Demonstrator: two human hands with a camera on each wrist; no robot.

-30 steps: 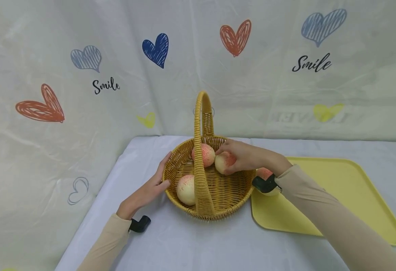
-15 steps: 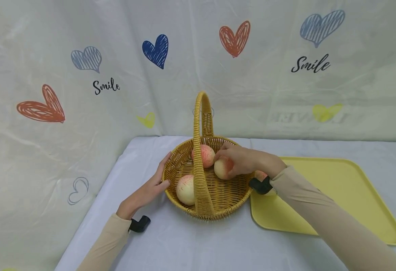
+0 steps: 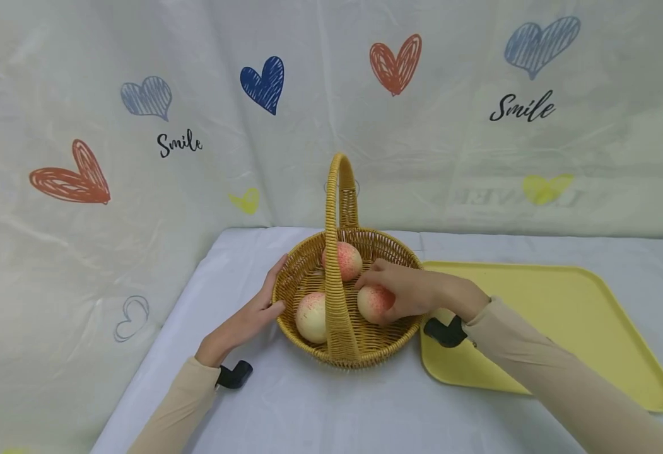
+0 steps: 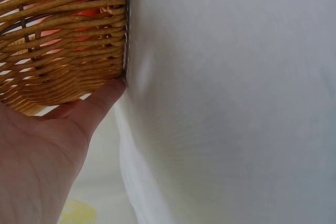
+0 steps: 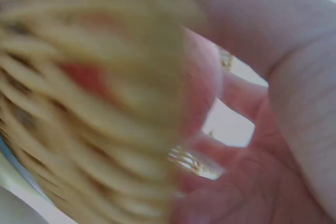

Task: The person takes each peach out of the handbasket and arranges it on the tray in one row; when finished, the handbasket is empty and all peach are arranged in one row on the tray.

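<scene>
A brown wicker basket [image 3: 379,343] with a tall arched handle stands on the white-covered table. My left hand [image 3: 244,325] lies against its left side, fingers stretched along the wall; the left wrist view has the thumb [image 4: 97,106] touching the wicker low down. Inside the basket's right half, my right hand [image 3: 407,291] grips a pink-and-cream peach [image 3: 372,304] between thumb and fingers. Two more peaches sit in the basket: one at the back [image 3: 351,261], one at the front left [image 3: 311,318], partly behind the handle. Blurred wicker covers much of the right wrist view.
To the right, a yellow tray [image 3: 569,315] lies beside the basket, partly under my right forearm. Something pale and round on its near-left part is mostly hidden by the black wrist camera [image 3: 446,331]. A white cloth printed with hearts hangs behind the table.
My right hand has moved the peach toward the near side of the basket, away from the back peach. My left hand and the basket have stayed in place.
</scene>
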